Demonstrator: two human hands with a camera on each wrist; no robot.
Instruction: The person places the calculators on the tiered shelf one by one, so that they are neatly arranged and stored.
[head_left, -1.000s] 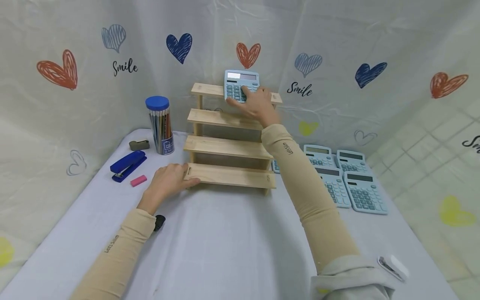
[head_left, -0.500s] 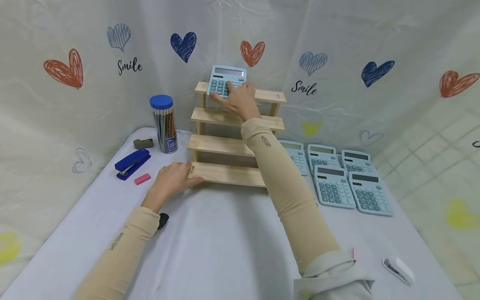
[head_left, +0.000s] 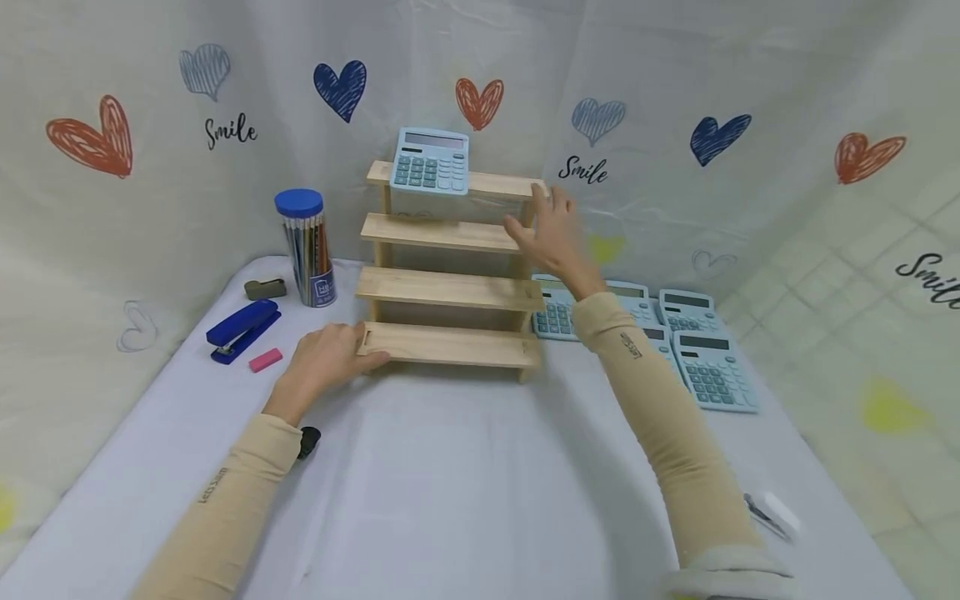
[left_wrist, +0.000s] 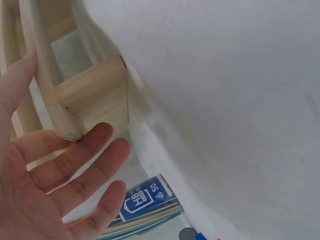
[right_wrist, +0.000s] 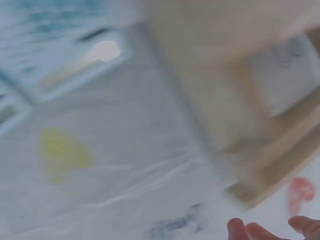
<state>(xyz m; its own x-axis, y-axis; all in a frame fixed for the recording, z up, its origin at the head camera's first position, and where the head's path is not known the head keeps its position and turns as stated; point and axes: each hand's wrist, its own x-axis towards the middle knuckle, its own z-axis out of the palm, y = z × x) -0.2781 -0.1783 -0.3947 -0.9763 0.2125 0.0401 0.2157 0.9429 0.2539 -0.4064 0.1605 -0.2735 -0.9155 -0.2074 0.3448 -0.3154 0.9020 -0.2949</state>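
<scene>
A light blue calculator (head_left: 431,161) leans on the left end of the top step of a wooden stepped rack (head_left: 448,289). My right hand (head_left: 546,235) hovers with relaxed fingers at the rack's right end, holding nothing. My left hand (head_left: 327,360) rests with straight fingers against the left end of the bottom step; the left wrist view shows the rack's corner (left_wrist: 70,131) against my left hand (left_wrist: 60,185). The right wrist view is blurred, with only fingertips (right_wrist: 250,231) showing at the bottom edge.
Several light blue calculators (head_left: 693,354) lie flat on the table right of the rack. A blue-lidded tube of pencils (head_left: 306,248), a tape dispenser (head_left: 264,288), a blue stapler (head_left: 243,330) and a pink eraser (head_left: 266,360) sit to the left. A white stapler-like object (head_left: 772,513) lies near the front right.
My right hand slid the calculator leftward along the top step, let go of it and drew back to the rack's right end. My left hand stayed on the bottom step.
</scene>
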